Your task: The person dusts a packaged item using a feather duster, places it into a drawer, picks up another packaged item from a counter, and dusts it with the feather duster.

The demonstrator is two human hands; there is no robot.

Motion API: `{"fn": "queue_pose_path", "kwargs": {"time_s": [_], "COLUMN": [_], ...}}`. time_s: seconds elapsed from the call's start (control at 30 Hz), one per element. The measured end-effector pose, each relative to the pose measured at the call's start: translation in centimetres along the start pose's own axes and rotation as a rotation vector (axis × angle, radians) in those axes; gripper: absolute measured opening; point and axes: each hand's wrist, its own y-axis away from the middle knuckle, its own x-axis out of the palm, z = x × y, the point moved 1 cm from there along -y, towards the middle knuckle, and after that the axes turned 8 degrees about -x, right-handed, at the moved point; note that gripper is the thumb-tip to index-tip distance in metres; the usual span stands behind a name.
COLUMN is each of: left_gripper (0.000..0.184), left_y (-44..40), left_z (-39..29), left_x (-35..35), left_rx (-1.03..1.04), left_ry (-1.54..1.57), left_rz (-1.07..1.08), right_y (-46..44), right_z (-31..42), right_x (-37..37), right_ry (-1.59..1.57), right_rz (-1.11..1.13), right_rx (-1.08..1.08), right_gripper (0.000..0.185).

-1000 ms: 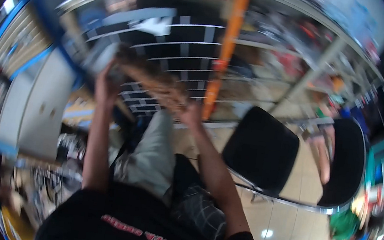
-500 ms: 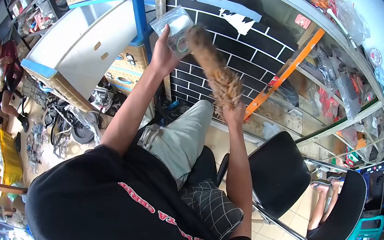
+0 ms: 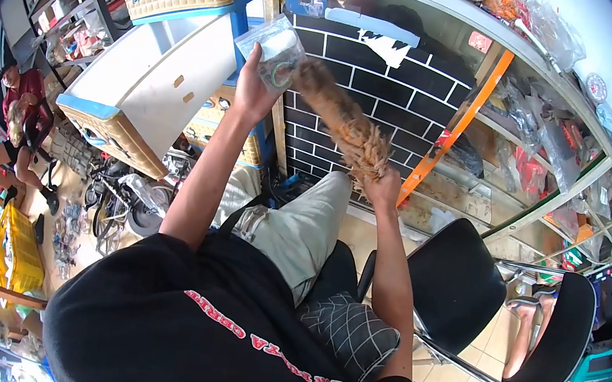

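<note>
My left hand holds a clear plastic bag with a white item and a greenish ring inside, thumb on top. In my right hand is the lower end of a brown feather duster. The duster slants up and left, and its tip is against or just beside the bag's right edge. Behind both stands a glass display case with a black, white-lined panel.
Left of my arm is an open white drawer with a quilted front. A black chair stands at the right. One person sits far left; another person's legs show behind the chair. A yellow crate is lower left.
The blur has cleared since the earliest frame, and the view has shifted. Both hands still hold the bag and the duster, whose brush end stays near the bag.
</note>
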Motion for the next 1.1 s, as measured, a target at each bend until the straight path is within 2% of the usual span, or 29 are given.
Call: {"fn": "queue_pose_path", "kwargs": {"time_s": [0.1, 0.17, 0.23, 0.27, 0.37, 0.4, 0.57, 0.63, 0.67, 0.7, 0.77, 0.83, 0.9, 1.0, 1.1], "left_gripper": [0.054, 0.055, 0.056, 0.057, 0.058, 0.058, 0.061, 0.061, 0.062, 0.065, 0.068, 0.070, 0.071, 0.072, 0.073], "left_y": [0.2, 0.2, 0.6, 0.8, 1.1, 1.2, 0.4, 0.6, 1.0, 1.4, 1.3, 1.0, 0.4, 0.7, 1.0], "left_z": [0.1, 0.0, 0.1, 0.2, 0.8, 0.9, 1.3, 1.4, 1.5, 1.7, 1.8, 1.8, 2.0, 2.4, 2.4], "left_x": [0.1, 0.1, 0.3, 0.5, 1.3, 1.4, 0.7, 1.0, 1.6, 2.3, 2.2, 1.6, 0.3, 0.8, 1.4], "left_rx": [0.035, 0.054, 0.014, -0.028, -0.051, -0.064, -0.126, -0.137, -0.148, -0.101, -0.100, -0.100, -0.162, -0.154, -0.160], "left_ry": [-0.101, -0.212, -0.264, -0.318, -0.385, -0.431, -0.377, -0.360, -0.344, -0.450, -0.418, -0.384, -0.344, -0.355, -0.359], "left_rz": [-0.053, -0.111, -0.129, -0.145, -0.146, -0.171, -0.050, -0.057, -0.066, -0.200, -0.169, -0.140, -0.023, -0.073, -0.058], "right_y": [-0.1, -0.1, -0.1, -0.2, 0.1, 0.1, -0.2, -0.1, 0.0, 0.0, -0.1, -0.2, -0.1, 0.1, -0.3], "right_z": [-0.2, -0.3, -0.6, -0.3, 1.1, 0.5, 0.9, 1.5, 2.0, 1.9, 1.2, 0.3, 0.3, 0.5, 0.7], "right_x": [0.3, 0.0, 0.1, 0.2, -0.2, 0.2, 0.0, 0.1, -0.2, -0.1, 0.6, 0.7, 0.2, 0.8, 0.6], "right_ry": [-0.043, -0.039, -0.077, -0.046, -0.057, -0.046, -0.079, 0.020, 0.002, 0.001, -0.095, -0.143, 0.045, -0.105, -0.042], "right_rz": [-0.098, -0.069, -0.048, -0.007, 0.023, -0.001, 0.050, 0.051, 0.049, 0.049, -0.026, 0.021, 0.093, -0.024, 0.081], "right_rx": [0.109, 0.108, -0.086, -0.118, 0.001, -0.023, -0.020, -0.078, -0.007, -0.005, 0.033, -0.013, -0.073, 0.013, -0.067], "right_gripper": [0.036, 0.033, 0.023, 0.022, 0.022, 0.024, 0.027, 0.027, 0.029, 0.029, 0.029, 0.028, 0.025, 0.024, 0.022]}}
